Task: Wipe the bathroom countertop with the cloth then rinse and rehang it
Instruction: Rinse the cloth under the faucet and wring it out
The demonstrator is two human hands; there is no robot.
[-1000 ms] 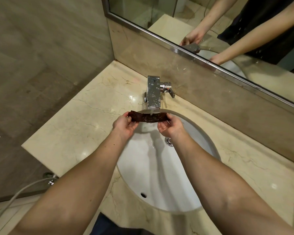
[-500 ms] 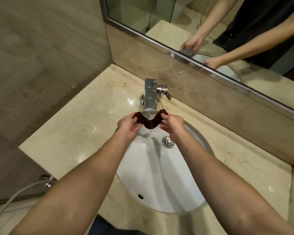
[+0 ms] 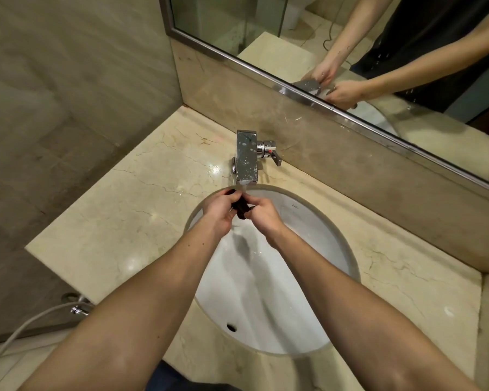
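Note:
A small dark brown cloth (image 3: 242, 208) is bunched between my two hands, just under the spout of the chrome faucet (image 3: 246, 159), where water runs down. My left hand (image 3: 219, 211) grips its left side and my right hand (image 3: 261, 214) grips its right side, fingers curled round it. Most of the cloth is hidden inside my hands. Both hands hover over the back of the white oval sink (image 3: 322, 249), set into the beige marble countertop (image 3: 119, 221).
The faucet's lever handle (image 3: 273, 155) sticks out to the right. A mirror (image 3: 350, 52) runs along the back wall above a marble backsplash. A hose and chrome valve (image 3: 78, 307) sit low on the left wall. The sink's overflow hole (image 3: 231, 327) faces me.
The cloth was stretched flat between my hands, then sagged, and now it is bunched up as my hands have come together under the running water.

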